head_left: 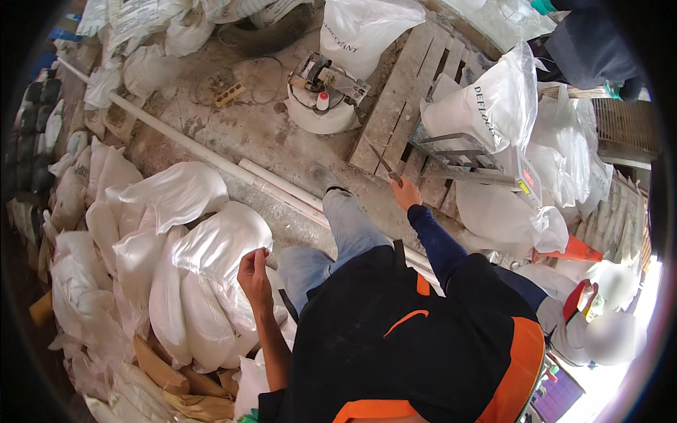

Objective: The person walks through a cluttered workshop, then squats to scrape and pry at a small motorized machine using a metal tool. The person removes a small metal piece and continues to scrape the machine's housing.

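My right hand (405, 192) is closed around the handle of a knife (381, 159). Its long thin blade points up and left, over the edge of a wooden pallet (400, 106). To the right of that hand, a full white plastic sack (486, 99) leans on a platform scale with a metal frame (469, 166). My left hand (255, 278) is raised with curled fingers beside a filled white sack (224, 243). Whether anything is pinched in those fingers cannot be seen.
White sacks (113, 240) are heaped along the left. Long pale pipes (183, 144) lie across the floor by my legs. Ahead, a small machine (324, 77) sits on a white sack. An orange cone (575, 250) lies at right. Another person in dark clothes (599, 42) stands at the far right.
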The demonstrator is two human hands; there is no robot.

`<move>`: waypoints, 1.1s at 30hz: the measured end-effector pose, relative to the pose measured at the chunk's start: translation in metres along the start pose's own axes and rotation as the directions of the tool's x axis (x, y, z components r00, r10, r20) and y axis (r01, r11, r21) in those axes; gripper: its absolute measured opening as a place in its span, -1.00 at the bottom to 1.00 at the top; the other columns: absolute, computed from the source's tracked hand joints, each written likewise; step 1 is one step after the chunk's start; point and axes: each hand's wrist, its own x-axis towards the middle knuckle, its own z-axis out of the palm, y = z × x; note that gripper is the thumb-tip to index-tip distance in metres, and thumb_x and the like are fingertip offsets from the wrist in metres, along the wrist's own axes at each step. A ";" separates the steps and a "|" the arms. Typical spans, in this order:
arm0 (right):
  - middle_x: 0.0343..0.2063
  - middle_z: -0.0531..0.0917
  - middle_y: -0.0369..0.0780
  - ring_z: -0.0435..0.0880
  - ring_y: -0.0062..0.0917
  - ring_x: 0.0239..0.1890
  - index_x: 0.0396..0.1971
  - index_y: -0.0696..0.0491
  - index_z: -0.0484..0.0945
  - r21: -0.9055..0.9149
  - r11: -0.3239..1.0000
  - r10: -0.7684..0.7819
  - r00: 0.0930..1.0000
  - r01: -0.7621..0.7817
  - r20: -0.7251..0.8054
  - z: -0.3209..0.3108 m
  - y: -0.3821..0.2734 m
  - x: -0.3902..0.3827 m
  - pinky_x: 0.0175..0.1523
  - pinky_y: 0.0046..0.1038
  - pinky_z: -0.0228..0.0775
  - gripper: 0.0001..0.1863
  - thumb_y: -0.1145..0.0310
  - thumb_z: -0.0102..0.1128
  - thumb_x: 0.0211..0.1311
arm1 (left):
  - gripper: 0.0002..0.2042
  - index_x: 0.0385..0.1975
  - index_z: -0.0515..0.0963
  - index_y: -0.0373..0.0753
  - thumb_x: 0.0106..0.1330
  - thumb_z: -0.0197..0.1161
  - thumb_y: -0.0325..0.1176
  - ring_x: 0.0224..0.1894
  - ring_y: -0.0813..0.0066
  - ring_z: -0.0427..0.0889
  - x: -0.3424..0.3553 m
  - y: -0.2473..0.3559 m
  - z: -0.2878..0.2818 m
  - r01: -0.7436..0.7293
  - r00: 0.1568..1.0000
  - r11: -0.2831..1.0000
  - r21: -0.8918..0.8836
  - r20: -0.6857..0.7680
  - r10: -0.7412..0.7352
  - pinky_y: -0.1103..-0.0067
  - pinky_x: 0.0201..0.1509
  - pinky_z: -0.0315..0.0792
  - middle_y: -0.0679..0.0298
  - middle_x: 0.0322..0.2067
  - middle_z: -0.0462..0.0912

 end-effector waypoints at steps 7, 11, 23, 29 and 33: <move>-0.13 0.61 -0.06 0.53 -0.14 -0.03 -0.01 0.02 0.49 -0.007 0.978 0.206 0.978 -0.206 -0.004 0.016 -0.032 0.011 0.01 -0.20 0.33 -0.43 -0.14 0.03 0.16 | -0.74 -0.27 0.54 -0.40 0.30 0.19 -0.28 -0.38 0.61 0.50 0.168 0.033 0.028 -0.206 0.939 0.950 0.233 0.321 0.125 0.69 -0.24 0.37 0.28 -0.44 0.59; -0.16 0.62 -0.05 0.56 -0.16 -0.06 0.00 0.01 0.49 0.072 0.970 0.239 0.961 -0.231 -0.140 0.041 -0.038 0.008 -0.03 -0.22 0.36 -0.43 -0.13 0.06 0.16 | -0.73 -0.28 0.54 -0.40 0.29 0.19 -0.25 -0.42 0.62 0.45 0.252 0.021 0.063 -0.279 0.878 0.928 0.246 0.457 0.143 0.69 -0.29 0.34 0.29 -0.48 0.55; -0.31 0.65 -0.07 0.63 -0.15 -0.25 -0.04 0.01 0.52 0.011 0.997 0.077 0.888 -0.081 -0.453 0.111 -0.058 0.112 -0.20 -0.26 0.43 -0.56 0.04 0.12 0.19 | -0.66 -0.20 0.54 -0.34 0.30 0.17 -0.14 -0.22 0.46 0.55 0.450 -0.118 0.227 -0.496 0.818 0.822 0.280 0.469 0.333 0.57 -0.12 0.38 0.19 -0.30 0.61; -0.36 0.65 -0.08 0.64 -0.19 -0.34 -0.08 0.01 0.55 -0.100 0.994 -0.088 0.797 0.036 -0.597 0.127 -0.043 0.146 -0.30 -0.29 0.44 -0.63 0.10 0.15 0.20 | -0.70 -0.12 0.54 -0.22 0.25 0.21 -0.19 -0.02 0.20 0.52 0.522 -0.160 0.320 -0.840 0.537 0.484 0.244 0.492 0.685 0.44 -0.02 0.39 0.09 -0.07 0.55; -0.41 0.64 -0.10 0.64 -0.20 -0.39 -0.08 0.01 0.55 -0.215 0.972 -0.215 0.747 0.098 -0.629 0.136 -0.037 0.162 -0.36 -0.31 0.44 -0.64 0.14 0.17 0.19 | -0.67 -0.05 0.51 -0.14 0.22 0.21 -0.19 0.13 0.16 0.41 0.567 -0.174 0.363 -0.960 0.237 0.130 0.250 0.468 0.852 0.29 0.12 0.30 0.16 0.06 0.48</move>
